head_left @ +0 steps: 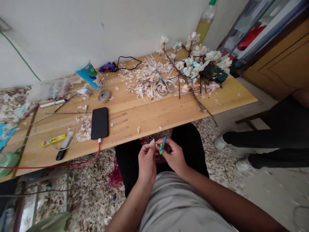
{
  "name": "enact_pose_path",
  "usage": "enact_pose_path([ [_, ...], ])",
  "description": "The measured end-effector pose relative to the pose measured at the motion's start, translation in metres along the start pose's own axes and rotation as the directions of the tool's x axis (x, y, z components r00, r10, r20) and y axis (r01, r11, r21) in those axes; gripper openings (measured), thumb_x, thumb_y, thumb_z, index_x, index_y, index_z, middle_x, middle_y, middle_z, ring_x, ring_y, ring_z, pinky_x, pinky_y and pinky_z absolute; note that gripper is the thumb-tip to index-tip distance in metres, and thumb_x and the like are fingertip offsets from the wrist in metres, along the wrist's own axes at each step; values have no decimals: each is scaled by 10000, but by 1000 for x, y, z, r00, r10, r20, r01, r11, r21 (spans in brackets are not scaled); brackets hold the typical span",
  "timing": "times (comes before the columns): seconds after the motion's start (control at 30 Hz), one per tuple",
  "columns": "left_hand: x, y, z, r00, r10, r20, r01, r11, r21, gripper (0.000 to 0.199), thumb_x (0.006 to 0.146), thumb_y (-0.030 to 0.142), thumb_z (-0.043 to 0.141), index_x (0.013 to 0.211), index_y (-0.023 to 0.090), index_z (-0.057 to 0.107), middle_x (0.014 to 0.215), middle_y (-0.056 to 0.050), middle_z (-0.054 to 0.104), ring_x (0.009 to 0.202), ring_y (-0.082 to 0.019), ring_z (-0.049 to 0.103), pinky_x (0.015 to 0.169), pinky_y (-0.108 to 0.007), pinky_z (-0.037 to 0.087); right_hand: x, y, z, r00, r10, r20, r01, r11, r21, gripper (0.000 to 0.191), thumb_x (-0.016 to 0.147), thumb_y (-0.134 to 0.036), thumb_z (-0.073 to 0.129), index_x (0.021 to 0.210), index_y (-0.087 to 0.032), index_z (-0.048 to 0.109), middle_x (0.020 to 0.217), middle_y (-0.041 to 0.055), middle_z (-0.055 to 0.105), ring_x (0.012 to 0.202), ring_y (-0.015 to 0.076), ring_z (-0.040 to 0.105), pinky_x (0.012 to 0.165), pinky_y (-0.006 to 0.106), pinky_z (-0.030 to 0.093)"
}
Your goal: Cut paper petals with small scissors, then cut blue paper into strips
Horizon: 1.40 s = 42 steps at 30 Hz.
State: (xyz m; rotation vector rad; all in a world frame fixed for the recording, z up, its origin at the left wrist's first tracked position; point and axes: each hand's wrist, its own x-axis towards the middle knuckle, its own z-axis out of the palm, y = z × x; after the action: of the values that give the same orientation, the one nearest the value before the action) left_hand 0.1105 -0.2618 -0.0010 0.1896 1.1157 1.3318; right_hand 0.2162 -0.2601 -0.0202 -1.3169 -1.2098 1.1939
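Both my hands meet over my lap, just below the table's front edge. Pinched in my left hand [147, 161] is a small whitish petal-like flake [152, 142]. My right hand [175, 156] has its fingers closed on a slim blue-and-green tool [163, 145]; its working end is hidden by the fingers, so I cannot tell its kind. The fingertips of the two hands nearly touch at the flake. On the wooden table [145, 119] lie scissors [166, 86], a heap of pale flakes [148, 80] and branches with white blossoms [196, 64].
A black phone [99, 123] with a red cable lies left of centre. Around it are a blue cup [89, 73], a round metal lid [104, 95], a yellow cutter [53, 140] and a bottle [205, 24]. Flakes cover the floor. Another person's legs [260, 145] are at right.
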Motion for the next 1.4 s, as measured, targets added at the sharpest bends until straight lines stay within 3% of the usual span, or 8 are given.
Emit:
enact_pose_path([
  [0.2, 2, 7, -5, 994, -88, 70, 88, 996, -9, 212, 667, 245, 833, 758, 133, 678, 726, -17, 698, 643, -88, 634, 658, -197, 510, 4, -4, -4, 996, 82, 23, -83, 996, 37, 156, 764, -236, 686, 912, -220, 638, 782, 7, 666, 778, 185, 637, 715, 291, 526],
  [0.37, 7, 17, -9, 980, -146, 135, 139, 988, 61, 327, 655, 209, 842, 949, 134, 722, 855, -34, 716, 693, -79, 635, 688, -186, 519, 13, -8, -6, 983, 170, 65, -181, 955, 235, 271, 711, -383, 770, 876, -216, 634, 804, 4, 667, 702, 156, 622, 642, 266, 522],
  [0.53, 7, 20, -9, 977, -80, 200, 50, 987, 150, 210, 688, 214, 817, 854, 137, 714, 800, -22, 701, 668, -81, 619, 663, -191, 510, 20, -18, -10, 972, 223, 70, -234, 940, 249, 342, 661, -445, 797, 853, -209, 642, 784, 14, 681, 694, 168, 641, 647, 288, 538],
  [0.7, 7, 20, -3, 976, -26, 217, -2, 992, 128, 172, 713, 226, 793, 822, 156, 679, 796, -19, 692, 720, -110, 637, 709, -228, 509, 20, -23, -10, 971, 233, 60, -240, 938, 250, 318, 669, -390, 805, 872, -206, 643, 816, 21, 689, 735, 178, 657, 645, 276, 543],
  [1.07, 12, 21, -4, 989, -46, 138, 26, 989, 144, 253, 634, 196, 837, 840, 137, 702, 767, -32, 711, 705, -116, 654, 727, -231, 510, 18, -24, -10, 975, 215, 50, -221, 963, 155, 313, 731, -444, 737, 881, -196, 617, 828, 47, 688, 743, 195, 652, 654, 304, 546],
  [1.17, 14, 24, -5, 995, -42, 85, 36, 997, 65, 228, 617, 186, 846, 788, 132, 703, 751, -21, 705, 685, -102, 652, 726, -220, 521, 10, -17, -12, 969, 201, 145, -207, 978, 28, 298, 765, -402, 711, 941, -210, 567, 798, 13, 653, 688, 157, 610, 610, 266, 511],
  [1.27, 15, 27, -5, 994, -89, 60, 90, 996, -10, 231, 603, 186, 856, 764, 128, 702, 739, -15, 700, 669, -91, 648, 705, -200, 526, -1, -6, -14, 932, 216, 291, -186, 974, -129, 300, 769, -344, 710, 959, -215, 517, 749, -25, 594, 655, 132, 559, 584, 241, 468],
  [1.4, 15, 26, -4, 987, -149, 59, 153, 986, -61, 257, 585, 204, 869, 764, 126, 701, 752, -28, 712, 671, -99, 656, 674, -192, 526, -10, 1, -11, 903, 225, 367, -164, 968, -190, 265, 787, -322, 689, 914, -211, 484, 699, -51, 525, 614, 112, 499, 546, 221, 407],
])
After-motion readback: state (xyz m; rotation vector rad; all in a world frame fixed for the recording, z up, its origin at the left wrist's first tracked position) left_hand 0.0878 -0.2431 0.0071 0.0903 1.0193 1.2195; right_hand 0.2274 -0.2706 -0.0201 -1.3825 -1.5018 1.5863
